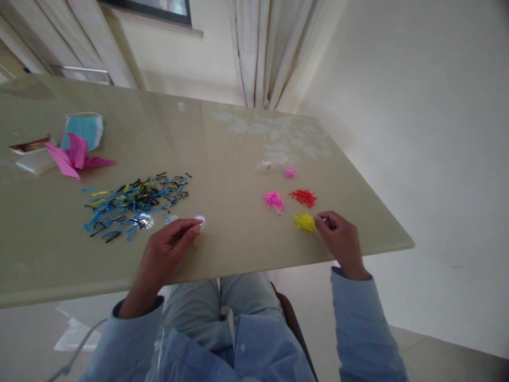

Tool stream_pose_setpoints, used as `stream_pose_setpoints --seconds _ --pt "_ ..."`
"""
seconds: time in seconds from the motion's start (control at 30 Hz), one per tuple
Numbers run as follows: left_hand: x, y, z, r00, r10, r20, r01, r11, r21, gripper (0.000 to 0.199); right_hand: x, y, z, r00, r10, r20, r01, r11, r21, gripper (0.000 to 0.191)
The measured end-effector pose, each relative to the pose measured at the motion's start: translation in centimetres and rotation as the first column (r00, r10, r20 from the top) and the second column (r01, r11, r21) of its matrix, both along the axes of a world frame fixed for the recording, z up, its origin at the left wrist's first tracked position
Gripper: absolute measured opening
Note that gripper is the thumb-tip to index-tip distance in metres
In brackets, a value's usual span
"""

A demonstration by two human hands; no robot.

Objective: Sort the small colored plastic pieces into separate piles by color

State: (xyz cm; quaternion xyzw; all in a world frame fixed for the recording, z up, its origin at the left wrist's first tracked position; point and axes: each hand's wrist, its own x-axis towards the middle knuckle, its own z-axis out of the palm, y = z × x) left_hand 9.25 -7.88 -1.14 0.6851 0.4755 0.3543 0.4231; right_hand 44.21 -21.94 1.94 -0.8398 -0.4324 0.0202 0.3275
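"If you begin with the yellow heap (304, 222), where is it?"

"On the bench (230, 236), at about four o'clock from mid-view. The right hand (340, 233) is at its three o'clock edge, fingers drawn together; whether they hold anything, I cannot tell."

"And the left hand (167, 252)?"

"Well off at nine o'clock, finger and thumb pinching a pale disc (201, 219), too blurred to name further."

"How far along does it look?"

"Partway, I'd judge. Yellow has its own heap, with the red heap (304, 198) at twelve o'clock of it and the pink heap (274, 201) at ten. Left over is the mixed heap (139, 196), far out at nine: black, blue and some yellow lie tangled there."

"Anything else about?"

"At eleven o'clock from the yellow, a pink bundle (290, 171) and a clear tube (270, 163). At ten from the mixed heap, a paper bird (77, 156), with a mask (90, 130) at its one o'clock."
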Motion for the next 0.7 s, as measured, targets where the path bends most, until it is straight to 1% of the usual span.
stream_pose_setpoints --seconds 0.13,0.27,0.5,0.63,0.7 --pt "0.0 0.0 0.0 1.0 -0.004 0.011 0.004 1.0 0.002 0.032 0.0 0.1 -0.5 0.999 -0.003 -0.046 0.002 1.0 -0.019 0.036" --pt "0.0 0.0 0.0 1.0 -0.001 0.008 0.001 1.0 -0.007 0.031 0.1 0.0 -0.8 0.999 -0.02 -0.038 0.02 1.0 0.008 0.038" --pt "0.0 0.0 0.1 1.0 -0.004 0.005 0.004 1.0 0.007 0.031 -0.1 -0.2 -0.2 0.999 -0.04 -0.015 0.041 0.998 0.056 0.038" --pt "0.1 0.0 0.2 1.0 0.003 0.014 -0.003 1.0 0.006 0.031 -2.0 -0.4 0.3 0.995 -0.049 -0.088 0.06 0.989 0.133 0.037" --pt "0.1 0.0 0.1 0.999 0.002 0.033 -0.003 1.0 0.003 0.031 -3.7 -0.3 0.4 0.99 -0.001 -0.141 0.023 0.988 0.155 0.037"
